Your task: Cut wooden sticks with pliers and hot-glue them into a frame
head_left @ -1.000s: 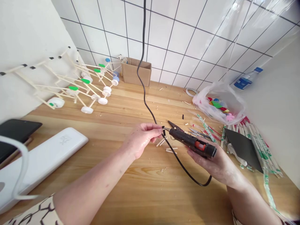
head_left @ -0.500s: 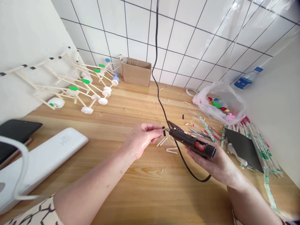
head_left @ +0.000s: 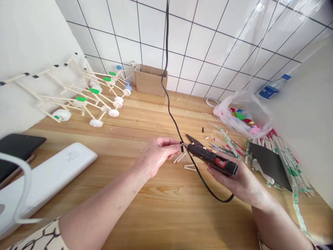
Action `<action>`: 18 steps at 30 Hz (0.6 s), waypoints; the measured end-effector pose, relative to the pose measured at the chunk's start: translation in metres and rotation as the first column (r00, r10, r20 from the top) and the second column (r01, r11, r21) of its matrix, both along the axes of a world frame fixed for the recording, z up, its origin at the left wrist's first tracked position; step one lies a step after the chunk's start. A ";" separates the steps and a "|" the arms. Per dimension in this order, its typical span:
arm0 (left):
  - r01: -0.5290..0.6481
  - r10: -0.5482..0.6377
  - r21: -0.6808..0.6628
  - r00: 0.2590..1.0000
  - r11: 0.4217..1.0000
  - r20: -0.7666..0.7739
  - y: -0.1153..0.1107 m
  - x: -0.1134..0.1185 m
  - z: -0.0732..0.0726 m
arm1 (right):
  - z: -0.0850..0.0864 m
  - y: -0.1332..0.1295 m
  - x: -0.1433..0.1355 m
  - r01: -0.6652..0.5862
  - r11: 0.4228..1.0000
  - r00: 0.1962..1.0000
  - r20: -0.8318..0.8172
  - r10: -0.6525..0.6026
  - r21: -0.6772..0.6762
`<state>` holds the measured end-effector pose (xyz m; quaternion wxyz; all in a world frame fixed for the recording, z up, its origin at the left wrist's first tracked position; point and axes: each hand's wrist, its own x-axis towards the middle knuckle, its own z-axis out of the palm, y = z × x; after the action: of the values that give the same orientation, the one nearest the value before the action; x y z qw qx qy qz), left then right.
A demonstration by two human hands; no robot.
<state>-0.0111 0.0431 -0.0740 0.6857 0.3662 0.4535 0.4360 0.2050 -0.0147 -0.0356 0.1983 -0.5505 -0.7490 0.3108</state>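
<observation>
My right hand (head_left: 235, 178) is wrapped round a black glue gun (head_left: 208, 157), whose metal tip points left. Between the thumb and fingers of my left hand (head_left: 160, 152) is a small black strip (head_left: 181, 146), pinched by its edge. The gun's tip touches or nearly touches this strip; which of the two I cannot tell. Just below the tip, several short wooden sticks (head_left: 179, 157) lie on the wooden table (head_left: 156, 211). Pliers (head_left: 194, 140) with dark jaws lie behind the gun, partly hidden by it.
Stick-built models (head_left: 96, 93) with white wheels stand at the left, near a cardboard box (head_left: 151, 80). A white power bank (head_left: 65, 173) lies front left. At right are a plastic bag (head_left: 221, 113) of coloured caps, scissors (head_left: 221, 148), and wrapped sticks (head_left: 291, 163). A black cord (head_left: 168, 100) hangs down the middle.
The hanging black cord has swung left. The glue gun has shifted very slightly left, its tip still at the black strip. My left hand stays almost still.
</observation>
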 end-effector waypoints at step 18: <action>-0.001 0.001 0.014 1.000 1.000 -0.028 0.000 0.000 -0.002 | 0.002 0.001 0.000 -0.016 1.000 1.000 0.004 0.016 -0.006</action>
<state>-0.0108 0.0433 -0.0758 0.6765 0.3767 0.4603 0.4342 0.2051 -0.0141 -0.0338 0.1928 -0.5457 -0.7528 0.3135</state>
